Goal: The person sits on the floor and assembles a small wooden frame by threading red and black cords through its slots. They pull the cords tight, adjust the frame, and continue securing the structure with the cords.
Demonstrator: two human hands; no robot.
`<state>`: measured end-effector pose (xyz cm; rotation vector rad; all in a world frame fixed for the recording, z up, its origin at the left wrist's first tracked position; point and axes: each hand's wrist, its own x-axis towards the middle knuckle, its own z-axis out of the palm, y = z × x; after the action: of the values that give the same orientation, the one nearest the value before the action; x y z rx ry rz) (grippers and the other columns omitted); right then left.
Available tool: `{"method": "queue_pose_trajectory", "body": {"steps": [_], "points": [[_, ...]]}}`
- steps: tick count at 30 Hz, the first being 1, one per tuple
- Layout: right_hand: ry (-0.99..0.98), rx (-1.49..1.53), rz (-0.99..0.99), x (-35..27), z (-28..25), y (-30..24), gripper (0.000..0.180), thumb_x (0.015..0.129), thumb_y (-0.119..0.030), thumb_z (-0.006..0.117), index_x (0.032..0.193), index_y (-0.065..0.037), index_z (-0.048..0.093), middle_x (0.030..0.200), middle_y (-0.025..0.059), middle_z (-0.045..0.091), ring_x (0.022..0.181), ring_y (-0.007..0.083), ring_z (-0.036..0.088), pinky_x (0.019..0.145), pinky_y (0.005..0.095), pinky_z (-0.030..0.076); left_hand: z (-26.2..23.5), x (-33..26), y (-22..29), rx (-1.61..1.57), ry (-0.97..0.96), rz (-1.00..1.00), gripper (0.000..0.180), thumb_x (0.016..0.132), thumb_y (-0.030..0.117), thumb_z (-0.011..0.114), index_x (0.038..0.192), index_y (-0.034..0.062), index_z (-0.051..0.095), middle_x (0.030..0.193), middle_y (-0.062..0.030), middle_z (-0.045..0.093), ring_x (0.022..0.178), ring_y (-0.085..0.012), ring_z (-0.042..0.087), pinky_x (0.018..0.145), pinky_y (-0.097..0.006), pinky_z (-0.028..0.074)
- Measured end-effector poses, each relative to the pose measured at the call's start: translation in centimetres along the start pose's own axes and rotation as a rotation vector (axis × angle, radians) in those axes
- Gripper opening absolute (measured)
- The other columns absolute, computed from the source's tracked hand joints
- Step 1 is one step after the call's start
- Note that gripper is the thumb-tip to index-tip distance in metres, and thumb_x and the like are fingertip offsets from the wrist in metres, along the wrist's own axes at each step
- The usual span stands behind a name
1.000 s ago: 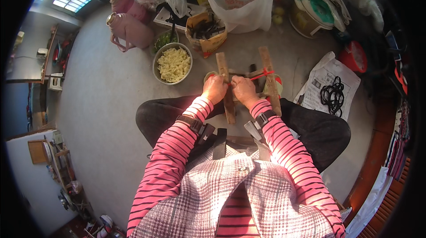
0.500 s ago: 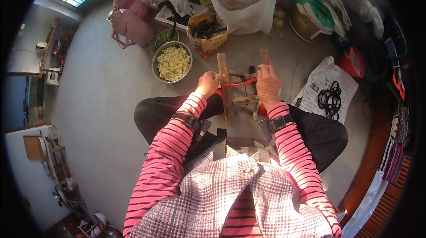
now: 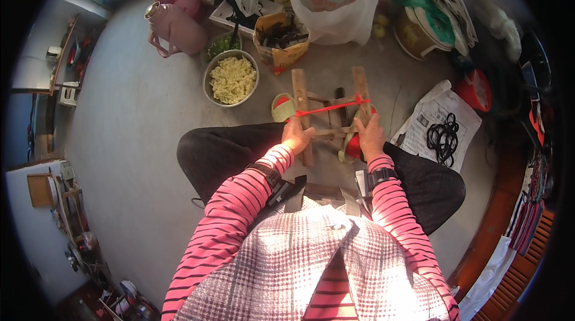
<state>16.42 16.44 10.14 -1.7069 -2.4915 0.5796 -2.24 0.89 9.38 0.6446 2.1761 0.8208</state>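
A small wooden frame, like the frame of a stool, stands on the floor between my feet. It has two parallel bars joined by thinner rungs. A red cord runs across from the left bar to the right one and is wrapped around the right bar. My left hand is closed around the lower part of the left bar, just under the cord. On the right bar, my right hand grips below the wrapped cord. Its fingertips are partly hidden by the wood.
Beyond the left bar sits a metal bowl of pale yellow pieces. Behind it are a box of dark strips, a white plastic bag and pink flasks. Black loops lie on paper at right, near a red container.
Both hands have moved down the bars toward me, away from the cord. The cord now shows wrapped on the right bar, and its right end sits higher.
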Motion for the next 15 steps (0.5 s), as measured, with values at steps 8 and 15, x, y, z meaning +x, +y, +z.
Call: {"method": "queue_pose_trajectory", "body": {"steps": [8,15], "points": [[0.041,0.058,-0.037,0.3,1.0,0.9,0.059,0.089,-0.051,0.061,0.114,0.0,0.042,0.077,0.0273,0.066,0.077,0.0469,0.065,0.065,0.0535,0.052,0.7,1.4,-2.2,0.062,0.013,0.039,0.053,0.072,0.032,0.073,0.096,-0.013,0.057,0.093,-0.0293,0.066,0.093,-0.0398,0.067,0.08,-0.042,0.052],[0.032,0.026,-0.028,0.2,0.9,0.7,0.06,0.089,-0.049,0.061,0.116,0.001,0.042,0.078,0.0277,0.066,0.078,0.0471,0.065,0.066,0.0537,0.052,-0.1,1.7,-1.8,0.103,-0.073,0.026,0.057,0.072,0.035,0.074,0.102,-0.0116,0.058,0.097,-0.0286,0.066,0.095,-0.0367,0.067,0.079,-0.042,0.053]]}}
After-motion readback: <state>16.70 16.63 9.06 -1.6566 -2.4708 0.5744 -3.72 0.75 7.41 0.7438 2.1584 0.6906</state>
